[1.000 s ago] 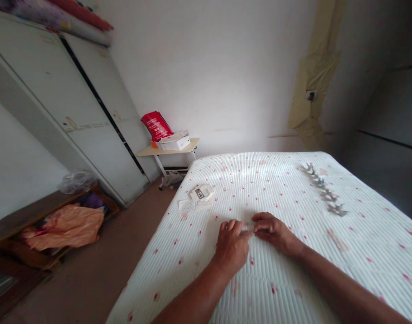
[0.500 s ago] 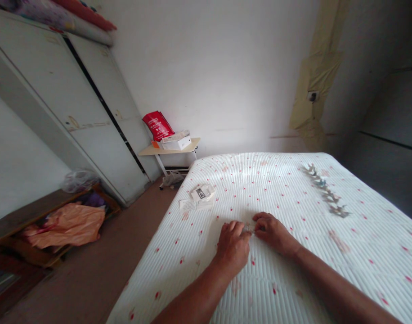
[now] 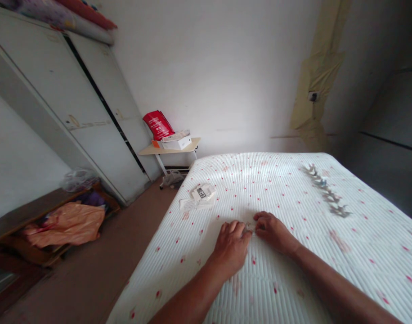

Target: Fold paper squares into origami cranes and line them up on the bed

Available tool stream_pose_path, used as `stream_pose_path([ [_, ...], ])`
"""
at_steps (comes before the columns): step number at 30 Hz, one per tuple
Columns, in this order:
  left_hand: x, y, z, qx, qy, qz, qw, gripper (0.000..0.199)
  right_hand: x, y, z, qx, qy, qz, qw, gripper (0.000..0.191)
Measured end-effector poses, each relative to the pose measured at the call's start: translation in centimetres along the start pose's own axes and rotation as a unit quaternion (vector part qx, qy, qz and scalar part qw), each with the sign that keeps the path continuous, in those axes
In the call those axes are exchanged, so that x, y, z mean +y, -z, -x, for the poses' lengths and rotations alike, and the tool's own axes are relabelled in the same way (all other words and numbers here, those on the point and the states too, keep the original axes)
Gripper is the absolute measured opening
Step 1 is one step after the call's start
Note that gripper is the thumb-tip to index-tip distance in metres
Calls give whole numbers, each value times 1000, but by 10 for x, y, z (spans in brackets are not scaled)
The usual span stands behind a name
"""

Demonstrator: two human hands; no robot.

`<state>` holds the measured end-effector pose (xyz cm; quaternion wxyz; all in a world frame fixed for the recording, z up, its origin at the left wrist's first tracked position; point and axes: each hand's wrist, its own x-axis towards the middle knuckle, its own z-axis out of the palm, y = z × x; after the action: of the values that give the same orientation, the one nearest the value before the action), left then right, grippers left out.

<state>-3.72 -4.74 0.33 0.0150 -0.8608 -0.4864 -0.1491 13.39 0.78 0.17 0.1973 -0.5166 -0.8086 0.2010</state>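
Note:
A small folded piece of paper [image 3: 250, 227] lies on the bed between my hands, mostly covered by fingers. My left hand [image 3: 232, 245] rests on the bed with fingers curled, its thumb and fingertips closed on the paper's left side. From the right, my right hand [image 3: 271, 230] pinches the other side, thumb and finger bent together. Ahead to the left lies a loose pile of printed paper pieces [image 3: 203, 193]. Farther right, several folded paper figures [image 3: 330, 195] stand in a slanting row on the bed.
The bed [image 3: 293, 288] has a white ribbed cover with red dots. Beyond its far left corner, a small table [image 3: 148, 150] bears a red bag [image 3: 158, 125] and a white box [image 3: 177, 143]. A wardrobe [image 3: 91, 112] and a low wooden bench [image 3: 54, 256] with an orange bag stand at the left.
Both hands stay in nearly the same place around the small folded paper, with only slight finger movement. The view has shifted a little.

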Motion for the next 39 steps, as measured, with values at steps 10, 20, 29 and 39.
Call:
stream_pose_path([
  [10, -7, -1, -2, 8, 9, 47, 999, 23, 4, -3, -2, -17, 2, 36, 999, 18],
  [20, -7, -13, -23, 48, 119, 118, 985, 10, 15, 1, 7, -6, 54, -86, 995, 13],
  [29, 0, -10, -24, 52, 145, 115, 981, 6, 11, 0, 3, -17, 44, -45, 998, 17],
  [39, 3, -11, -32, 41, 197, 104, 974, 9, 9, 1, -3, -41, 57, 20, 997, 18],
])
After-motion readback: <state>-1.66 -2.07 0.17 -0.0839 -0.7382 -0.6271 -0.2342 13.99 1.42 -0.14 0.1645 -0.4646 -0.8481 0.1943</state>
